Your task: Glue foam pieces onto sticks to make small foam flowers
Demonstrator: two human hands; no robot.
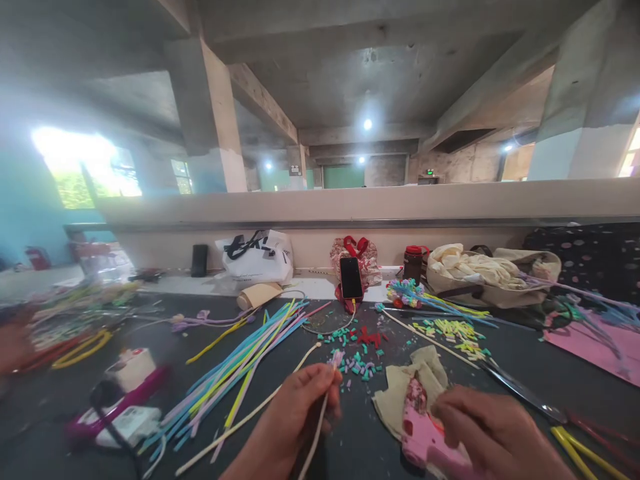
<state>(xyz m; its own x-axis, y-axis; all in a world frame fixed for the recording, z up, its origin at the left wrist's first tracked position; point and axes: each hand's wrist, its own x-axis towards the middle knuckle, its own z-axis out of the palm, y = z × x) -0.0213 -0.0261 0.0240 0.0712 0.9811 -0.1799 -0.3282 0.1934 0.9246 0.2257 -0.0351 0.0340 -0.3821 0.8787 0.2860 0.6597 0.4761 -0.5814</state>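
My left hand [313, 400], at the middle of the dark table, pinches a thin cream stem [320, 427] between thumb and fingers. At its upper end sits a small cluster of pale lilac pieces [337, 360]. On a crumpled beige cloth [393, 403] to the right lies a pink hot glue gun [416, 433]. My right hand [483, 427] is over the gun's handle side with curled, slightly blurred fingers. Whether they grip the handle cannot be made out. Teal and lilac cut bits [357, 365] lie scattered beyond my left hand.
Long coloured pipe cleaners [240, 367] lie at left, near a power strip [120, 407] with plugs. A phone [351, 279] stands at the back, its cable [330, 332] across the table. Scissors [525, 393] lie at right, yellow bits [450, 330] beyond. Bags [260, 260] line the partition.
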